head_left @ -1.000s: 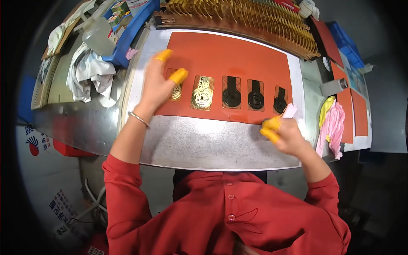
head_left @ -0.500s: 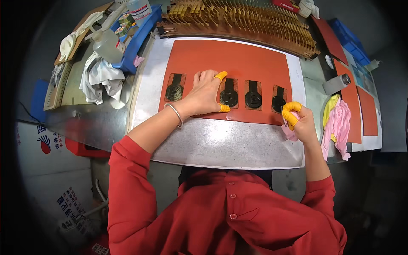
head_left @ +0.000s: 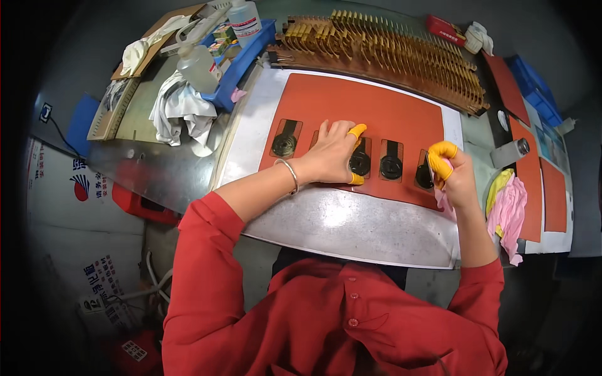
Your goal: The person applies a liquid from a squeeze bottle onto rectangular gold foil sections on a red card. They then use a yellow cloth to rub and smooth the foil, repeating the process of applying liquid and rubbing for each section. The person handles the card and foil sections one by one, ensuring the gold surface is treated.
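Observation:
My left hand [head_left: 332, 153] is spread over the orange-red mat, with yellow finger covers on its thumb and forefinger. Those two tips rest near the top and bottom ends of a thin dark plate with a round black coil-like disc [head_left: 360, 163]. Another plate lies mostly hidden under this hand. Closed around a crumpled pink cloth [head_left: 444, 199], my right hand [head_left: 456, 175] has yellow-covered fingers bent at the rightmost plate [head_left: 424, 175]. A thin edge shows by its fingertips; I cannot make out what it is. Similar plates lie to the left [head_left: 286, 139] and between the hands [head_left: 391, 161].
The mat [head_left: 376, 103] lies on white paper over a metal table [head_left: 326, 232]. Behind it stands a rack of yellow-brown strips [head_left: 382, 50]. A blue tray [head_left: 235, 78] with bottles and white cloths [head_left: 182, 109] sit left; a grey bottle [head_left: 509, 152] and pink and yellow cloths [head_left: 508, 207] sit right.
The whole view has shifted, so the table sits lower and further right. My right fingers have come over the rightmost plate. My left hand keeps its place on the mat.

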`<action>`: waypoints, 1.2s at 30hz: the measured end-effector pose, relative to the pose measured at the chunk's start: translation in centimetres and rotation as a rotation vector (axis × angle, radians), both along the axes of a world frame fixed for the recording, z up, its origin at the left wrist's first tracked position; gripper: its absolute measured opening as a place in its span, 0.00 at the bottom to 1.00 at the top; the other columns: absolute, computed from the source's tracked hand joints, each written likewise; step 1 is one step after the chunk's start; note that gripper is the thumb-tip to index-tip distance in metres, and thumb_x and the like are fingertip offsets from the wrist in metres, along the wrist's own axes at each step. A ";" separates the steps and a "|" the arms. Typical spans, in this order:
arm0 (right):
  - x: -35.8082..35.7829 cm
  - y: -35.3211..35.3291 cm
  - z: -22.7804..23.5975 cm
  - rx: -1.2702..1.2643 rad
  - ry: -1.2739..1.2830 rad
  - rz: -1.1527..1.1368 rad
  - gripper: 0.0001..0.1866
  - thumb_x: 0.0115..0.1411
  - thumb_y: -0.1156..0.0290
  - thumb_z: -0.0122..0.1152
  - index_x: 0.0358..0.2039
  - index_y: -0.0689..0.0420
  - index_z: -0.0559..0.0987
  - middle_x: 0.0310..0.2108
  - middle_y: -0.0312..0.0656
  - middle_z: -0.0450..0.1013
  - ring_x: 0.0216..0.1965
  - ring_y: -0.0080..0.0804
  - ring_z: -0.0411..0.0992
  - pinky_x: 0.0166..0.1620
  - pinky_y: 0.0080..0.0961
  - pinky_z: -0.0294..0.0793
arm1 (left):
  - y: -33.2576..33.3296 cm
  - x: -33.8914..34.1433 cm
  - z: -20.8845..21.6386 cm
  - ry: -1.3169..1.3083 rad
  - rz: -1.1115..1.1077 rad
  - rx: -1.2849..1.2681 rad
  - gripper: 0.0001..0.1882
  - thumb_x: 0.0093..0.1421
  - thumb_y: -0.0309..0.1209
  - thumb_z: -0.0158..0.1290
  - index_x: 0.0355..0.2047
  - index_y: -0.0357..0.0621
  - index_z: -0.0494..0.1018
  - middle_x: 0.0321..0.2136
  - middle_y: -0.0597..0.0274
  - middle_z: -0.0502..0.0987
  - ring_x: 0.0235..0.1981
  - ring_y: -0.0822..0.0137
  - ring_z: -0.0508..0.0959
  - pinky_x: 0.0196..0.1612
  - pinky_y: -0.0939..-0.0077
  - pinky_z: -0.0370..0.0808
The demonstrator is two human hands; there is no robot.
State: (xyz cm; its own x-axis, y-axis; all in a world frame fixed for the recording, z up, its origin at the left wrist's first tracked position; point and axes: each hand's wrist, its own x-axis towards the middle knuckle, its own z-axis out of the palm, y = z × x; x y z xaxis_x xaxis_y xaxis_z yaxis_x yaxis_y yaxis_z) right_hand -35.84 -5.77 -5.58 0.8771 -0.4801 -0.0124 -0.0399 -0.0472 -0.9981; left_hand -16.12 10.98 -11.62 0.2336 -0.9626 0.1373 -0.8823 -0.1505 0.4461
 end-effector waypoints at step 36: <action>38.6 14.8 6.6 0.884 -0.359 0.438 0.10 0.63 0.70 0.43 0.26 0.56 0.71 0.16 0.32 0.61 0.13 0.18 0.53 0.15 0.15 0.53 | 12.6 22.5 3.9 0.203 0.960 -0.861 0.31 0.41 0.34 0.66 0.43 0.34 0.65 0.39 0.49 0.71 0.42 0.56 0.72 0.45 0.68 0.68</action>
